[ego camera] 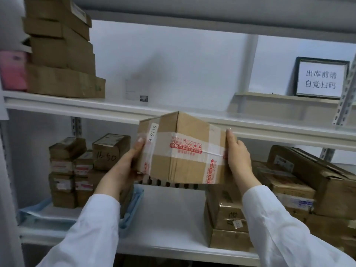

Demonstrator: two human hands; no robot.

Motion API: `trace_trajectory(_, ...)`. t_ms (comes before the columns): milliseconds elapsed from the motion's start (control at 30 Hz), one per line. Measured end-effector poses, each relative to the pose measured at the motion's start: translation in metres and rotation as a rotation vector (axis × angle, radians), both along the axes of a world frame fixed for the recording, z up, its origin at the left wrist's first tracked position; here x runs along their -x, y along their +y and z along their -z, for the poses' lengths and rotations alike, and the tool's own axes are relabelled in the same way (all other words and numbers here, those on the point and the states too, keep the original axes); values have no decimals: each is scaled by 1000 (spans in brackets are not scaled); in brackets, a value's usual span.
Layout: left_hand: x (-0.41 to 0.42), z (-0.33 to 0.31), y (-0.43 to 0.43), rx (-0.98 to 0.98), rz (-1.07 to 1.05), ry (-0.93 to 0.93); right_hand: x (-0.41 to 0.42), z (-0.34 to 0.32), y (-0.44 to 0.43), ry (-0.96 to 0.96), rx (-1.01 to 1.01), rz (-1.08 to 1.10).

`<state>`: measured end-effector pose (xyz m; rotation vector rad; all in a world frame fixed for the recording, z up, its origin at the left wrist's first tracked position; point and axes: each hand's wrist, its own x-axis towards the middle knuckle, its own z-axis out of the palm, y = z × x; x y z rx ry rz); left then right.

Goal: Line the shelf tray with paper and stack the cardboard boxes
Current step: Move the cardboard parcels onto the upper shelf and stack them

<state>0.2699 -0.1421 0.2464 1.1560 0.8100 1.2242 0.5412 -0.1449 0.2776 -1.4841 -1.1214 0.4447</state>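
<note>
The fingers (pixel 139 144) of the left hand (pixel 131 162) are wrapped round the near left corner of the box (pixel 181 151), thumb laid flat on the taped face. The right hand (pixel 238 153) clamps the opposite side with its thumb straight up along the edge and its other fingers hidden behind the cardboard. Between them the box hangs in mid-air at the centre of the frame, tipped slightly, in front of the shelf (pixel 169 214) and touching nothing else. Lower left, the blue tray (pixel 133 209) holds small boxes (pixel 67 170) piled in columns, with what looks like a pale sheet under them. Lower right, a stack of boxes (pixel 227 218) stands on the same shelf. I'd judge this a carry on the way to being stacked. To do it well, she should level the box first, keep both palms pressing evenly so the slick tape doesn't slide, lower it square onto a flat top wide enough to carry it, and let go only once it sits without rocking.
</note>
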Motion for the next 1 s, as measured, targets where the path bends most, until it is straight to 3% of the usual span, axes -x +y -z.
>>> trace_trajectory(167, 5, -28, -21, -40, 108, 70, 5, -16, 0, 43, 33, -12)
trace_trajectory(267, -1, -43, -33, -79, 75, -24, 10, -21, -3, 145, 80, -60)
trace_trajectory(433, -3, -55, -40, -77, -21, 0, 16, -31, -8, 160, 107, -71)
trace_trajectory(533, 1, -65, -44, -83, -49, -10, 25, -49, -15, 99, -8, 43)
trace_trajectory(633, 4, -82, -50, -75, -71, -37, 28, -69, -21, -176, -203, 177)
trace_trajectory(700, 5, -94, -53, -78, -75, -31, 32, -81, -26, -263, -350, 153)
trace_trajectory(1000, -1, -159, -71, -202, -124, 4, 49, -138, -61, -122, -469, -199)
